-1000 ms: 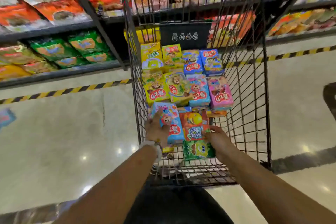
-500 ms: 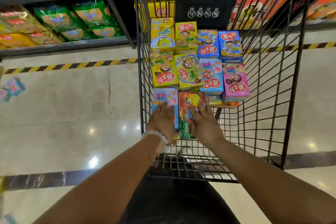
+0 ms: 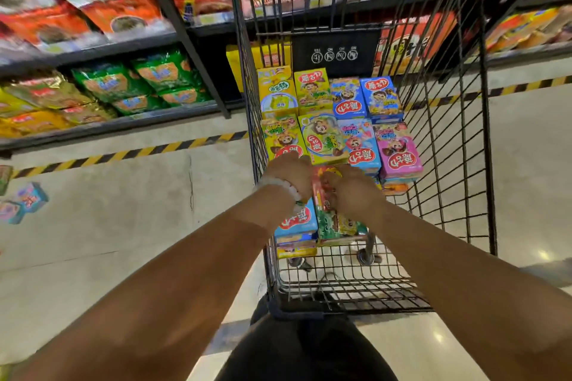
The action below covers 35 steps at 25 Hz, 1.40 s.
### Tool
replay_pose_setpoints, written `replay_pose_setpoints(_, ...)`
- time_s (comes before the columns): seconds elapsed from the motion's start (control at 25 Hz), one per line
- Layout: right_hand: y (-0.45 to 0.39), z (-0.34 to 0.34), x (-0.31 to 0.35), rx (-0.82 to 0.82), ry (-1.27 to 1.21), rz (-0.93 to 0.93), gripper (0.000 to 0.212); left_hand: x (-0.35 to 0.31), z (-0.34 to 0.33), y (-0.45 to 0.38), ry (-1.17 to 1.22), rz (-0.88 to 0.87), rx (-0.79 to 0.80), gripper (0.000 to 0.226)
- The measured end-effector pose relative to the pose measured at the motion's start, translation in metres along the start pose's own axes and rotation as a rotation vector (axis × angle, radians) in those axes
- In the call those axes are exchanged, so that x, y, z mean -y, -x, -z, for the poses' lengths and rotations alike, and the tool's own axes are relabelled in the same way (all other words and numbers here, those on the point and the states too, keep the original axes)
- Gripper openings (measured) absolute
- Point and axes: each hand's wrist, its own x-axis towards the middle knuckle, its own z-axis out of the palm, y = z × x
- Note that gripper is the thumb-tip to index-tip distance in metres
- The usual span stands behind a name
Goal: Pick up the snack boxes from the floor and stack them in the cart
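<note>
Supermarket aisle, snack shelves behind: both hands reach into a wire cart (image 3: 483, 164), the left hand (image 3: 289, 175) on a blue snack box (image 3: 295, 221), the right hand (image 3: 349, 192) curled around a red-green box (image 3: 335, 223), seating them beside stacked rows; more boxes (image 3: 23, 202) wait on the floor, likely next.

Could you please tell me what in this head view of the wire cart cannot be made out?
- Left hand and right hand: seen from behind; their grip cannot be judged.
- Blue snack box and red-and-green snack box: far halves covered by the hands.
- Blue boxes on the floor: blurred, cut by the left edge.
- Black wire cart: top cropped.
</note>
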Motion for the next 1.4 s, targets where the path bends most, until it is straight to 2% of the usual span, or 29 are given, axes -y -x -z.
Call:
replay_pose_setpoints(0.16,0.022,0.066,0.016,-0.065,-0.080,0.055,0.060,0.035,0.070,0.034,0.141,-0.027,-0.299,0.050)
replay_pose_setpoints(0.28,0.058,0.132,0.033,-0.274,-0.074,0.055,0.059,0.067,0.116,0.080,0.126,-0.063,-0.498,0.049)
replay_pose_setpoints(0.36,0.085,0.172,0.048,-0.410,-0.040,0.061,0.059,0.092,0.140,0.118,0.008,-0.028,-0.625,0.051)
replay_pose_setpoints(0.48,0.119,0.215,0.073,-0.555,0.024,0.049,0.062,0.121,0.161,0.172,-0.150,0.081,-0.740,0.062)
replay_pose_setpoints(0.68,0.168,0.243,0.113,-0.790,0.186,0.030,0.055,0.139,0.170,0.257,-0.107,0.123,-0.839,0.070)
replay_pose_setpoints(0.88,0.205,0.239,0.132,-0.824,0.246,0.137,0.064,0.126,0.147,0.323,-0.096,0.225,-0.952,0.075)
replay_pose_setpoints(1.04,0.241,0.228,0.130,-0.839,0.275,0.230,0.067,0.103,0.111,0.368,-0.034,0.369,-0.977,0.080)
replay_pose_setpoints(1.24,0.271,0.203,0.136,-0.806,0.301,0.345,0.076,0.069,0.059,0.422,0.029,0.464,-1.006,0.070)
replay_pose_setpoints(1.4,0.291,0.185,0.158,-0.805,0.292,0.446,0.079,0.065,0.026,0.473,0.054,0.587,-1.039,0.085)
